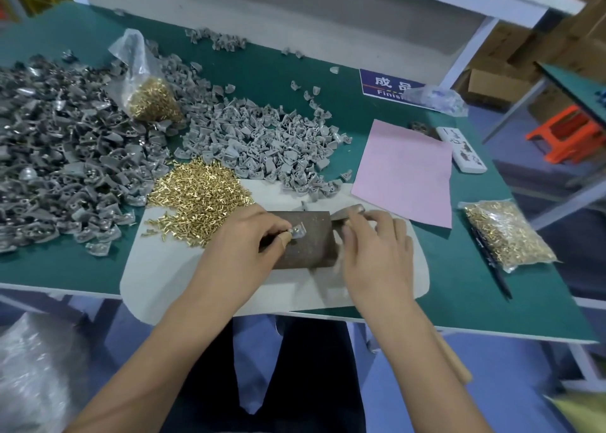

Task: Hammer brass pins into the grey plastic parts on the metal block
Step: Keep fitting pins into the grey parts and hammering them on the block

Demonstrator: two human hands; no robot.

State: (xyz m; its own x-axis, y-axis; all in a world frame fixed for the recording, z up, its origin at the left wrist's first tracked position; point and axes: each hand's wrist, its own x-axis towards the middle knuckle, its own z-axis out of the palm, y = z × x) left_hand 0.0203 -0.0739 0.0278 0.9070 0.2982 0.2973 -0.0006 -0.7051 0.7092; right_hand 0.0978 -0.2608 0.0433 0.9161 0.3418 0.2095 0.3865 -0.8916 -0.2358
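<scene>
2 bare forearms are seen, no sleeves reaching the wrists. A bandage strip is worn on the left hand thumb, at 3 o'clock. Dark trousers are worn.

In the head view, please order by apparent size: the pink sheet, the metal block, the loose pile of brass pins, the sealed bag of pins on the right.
1. Pink sheet
2. Loose pin pile; sealed bag and metal block look alike, and hands partly cover the block.

Green bench carries grey parts, brass pins (loose heap), pink sheet, white mat.
</scene>
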